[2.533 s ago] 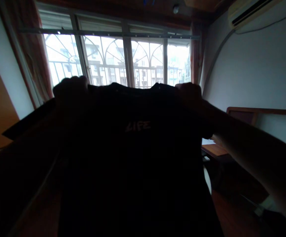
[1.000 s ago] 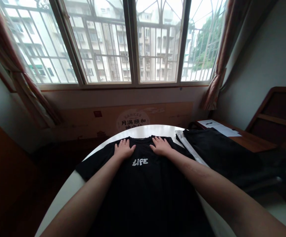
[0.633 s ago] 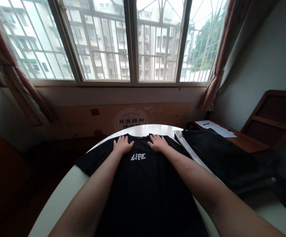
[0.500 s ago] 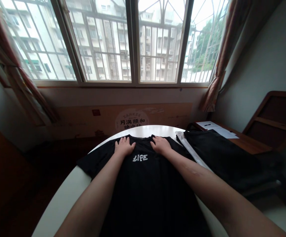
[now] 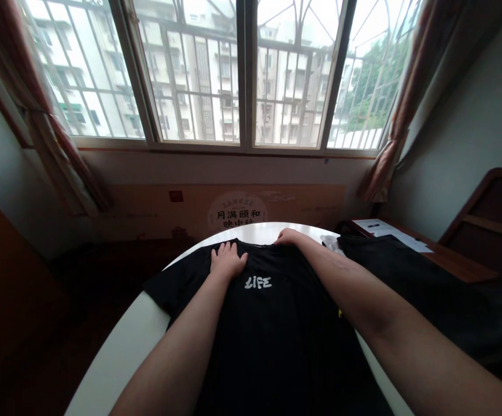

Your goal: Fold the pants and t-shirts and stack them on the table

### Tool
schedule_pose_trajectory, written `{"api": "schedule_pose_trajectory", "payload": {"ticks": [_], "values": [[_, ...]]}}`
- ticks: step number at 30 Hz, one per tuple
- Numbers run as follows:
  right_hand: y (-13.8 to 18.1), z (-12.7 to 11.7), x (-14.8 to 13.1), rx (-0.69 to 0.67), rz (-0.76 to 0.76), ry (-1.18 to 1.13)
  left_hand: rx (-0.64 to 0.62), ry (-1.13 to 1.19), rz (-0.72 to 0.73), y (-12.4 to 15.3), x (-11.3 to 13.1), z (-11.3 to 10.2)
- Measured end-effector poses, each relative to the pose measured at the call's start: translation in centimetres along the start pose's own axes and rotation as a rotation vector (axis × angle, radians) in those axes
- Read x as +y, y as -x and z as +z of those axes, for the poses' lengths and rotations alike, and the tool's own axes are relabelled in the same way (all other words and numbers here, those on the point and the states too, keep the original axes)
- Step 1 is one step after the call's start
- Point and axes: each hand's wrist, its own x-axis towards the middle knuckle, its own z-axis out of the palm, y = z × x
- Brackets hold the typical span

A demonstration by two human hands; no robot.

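Across the worktop (image 5: 112, 341) lies a black T-shirt (image 5: 259, 335), left hand (image 5: 229, 262) spread on it, right hand (image 5: 292, 237) pinching its neckline.

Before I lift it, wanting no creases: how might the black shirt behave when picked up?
The black shirt will probably sag, since it lies flat like soft cloth. It seems light, being short-sleeved and thin-looking. Pushed, it may slide, as the white table looks glossy.

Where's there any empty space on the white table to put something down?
Left: the white table is bare between its edge, the black T-shirt and the left arm. A thin strip also shows beyond the collar. Crowded: right, with the right arm and black cloth.
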Motion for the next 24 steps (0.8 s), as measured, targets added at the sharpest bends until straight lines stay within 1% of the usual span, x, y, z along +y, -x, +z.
{"api": "schedule_pose_trajectory", "payload": {"ticks": [2, 3, 5, 7, 9, 11, 13, 15, 18, 21, 23, 24], "values": [[-0.4, -0.2, -0.4, -0.022, -0.004, 0.003, 0.017, 0.004, -0.005, 0.1, 0.1, 0.0], [-0.5, -0.3, -0.5, -0.009, -0.002, 0.005, 0.030, 0.004, -0.009, 0.2, 0.1, -0.1], [-0.6, -0.3, -0.6, 0.066, 0.009, 0.013, 0.069, -0.011, -0.010, 0.3, 0.2, -0.2], [-0.4, -0.1, -0.7, 0.174, 0.026, 0.027, 0.119, -0.036, 0.004, 0.5, 0.3, -0.5], [-0.2, 0.4, -0.9, 0.276, 0.035, 0.051, 0.142, -0.045, 0.019, 0.6, 0.3, -0.6], [-0.1, 1.1, -1.2, 0.350, 0.030, 0.080, 0.106, -0.029, 0.025, 0.6, 0.2, -0.6], [0.0, 2.1, -1.6, 0.385, 0.022, 0.110, 0.043, -0.001, 0.023, 0.6, 0.0, -0.3], [0.1, 2.9, -1.8, 0.381, 0.016, 0.139, 0.010, 0.024, 0.016, 0.4, -0.2, 0.0], [0.6, 3.2, -2.1, 0.361, -0.017, 0.181, 0.009, 0.040, 0.003, 0.1, -0.4, 0.4], [2.3, 2.2, -2.3, 0.393, -0.090, 0.209, 0.009, 0.030, -0.009, -0.1, -0.5, 0.5], [4.7, 1.1, -1.9, 0.439, -0.172, 0.200, 0.020, 0.021, -0.011, -0.1, -0.5, 0.4], [6.5, 0.6, -1.5, 0.468, -0.236, 0.177, 0.030, 0.016, -0.013, -0.1, -0.4, 0.4]]}}
